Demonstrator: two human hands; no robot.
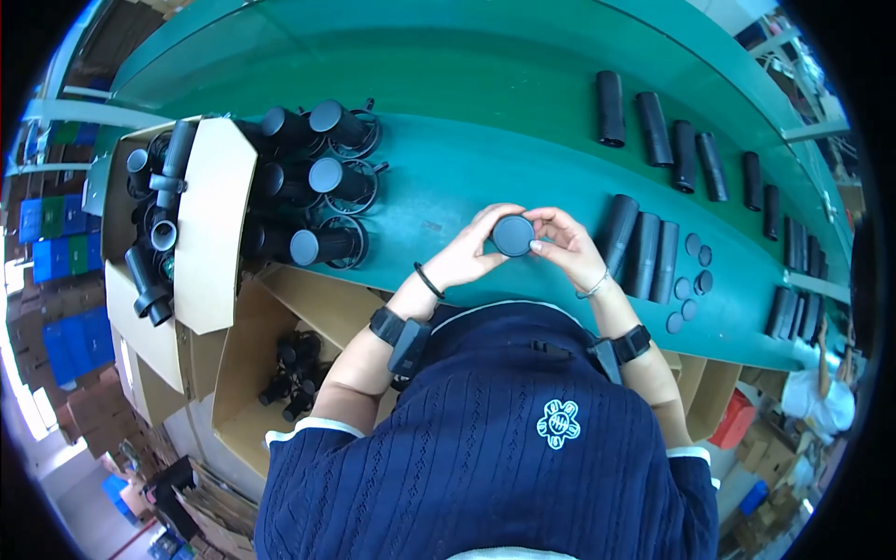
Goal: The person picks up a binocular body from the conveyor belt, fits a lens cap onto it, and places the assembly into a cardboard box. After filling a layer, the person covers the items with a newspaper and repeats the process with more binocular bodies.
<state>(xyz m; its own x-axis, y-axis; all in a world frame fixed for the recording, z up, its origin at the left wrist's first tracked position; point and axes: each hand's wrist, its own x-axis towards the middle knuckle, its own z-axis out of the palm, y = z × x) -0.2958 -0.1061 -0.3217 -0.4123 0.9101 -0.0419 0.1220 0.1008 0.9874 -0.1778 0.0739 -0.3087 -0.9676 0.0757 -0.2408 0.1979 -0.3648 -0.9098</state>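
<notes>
Above the green work surface [448,159], a round black cap [513,235] is between my two hands, its flat face turned up. My left hand [471,250] curls around its left side, the thumb below and the fingers over the top. On the right rim, my right hand [571,250] grips with thumb and fingertips. Whether a tube sits under the cap is hidden. Just right of my right hand stand several black tubes [644,252]. Beyond them lie several loose round caps [693,245].
Several capped black cylinders [347,182] with ring-shaped bases stand at the left. Beside them an open cardboard box [217,224] holds black tubular parts. A lower carton [252,373] contains more dark parts. More tubes [684,154] line the far right. Another person [819,401] is at the right edge.
</notes>
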